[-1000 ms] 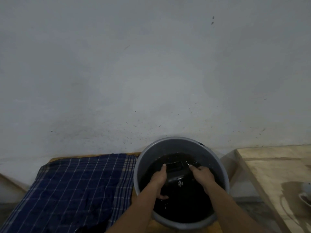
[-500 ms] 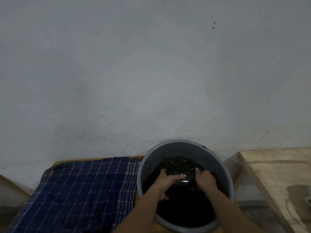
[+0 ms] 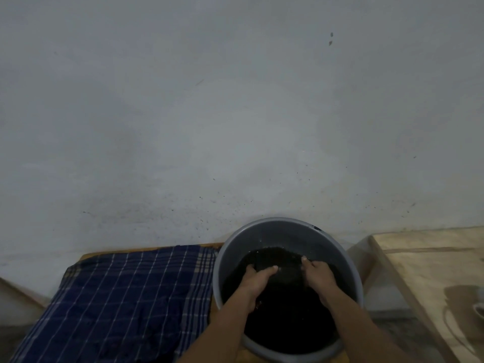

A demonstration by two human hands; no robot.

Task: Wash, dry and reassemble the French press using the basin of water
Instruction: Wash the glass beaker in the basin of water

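Observation:
A grey round basin (image 3: 282,229) of dark water stands at the bottom middle of the head view. Both hands are in it. My left hand (image 3: 255,282) and my right hand (image 3: 318,280) grip a dark French press part (image 3: 286,275) from either side, down in the water. The part is nearly lost against the dark water, so its shape is unclear.
A blue checked cloth (image 3: 123,302) is spread over a low wooden surface left of the basin. A pale wooden table (image 3: 424,260) with a wet ring mark stands on the right, a dish edge (image 3: 479,309) at the frame border. A grey wall rises behind.
The dark part stood above the surface a second ago; both hands have pushed it down into the water and closed in around it.

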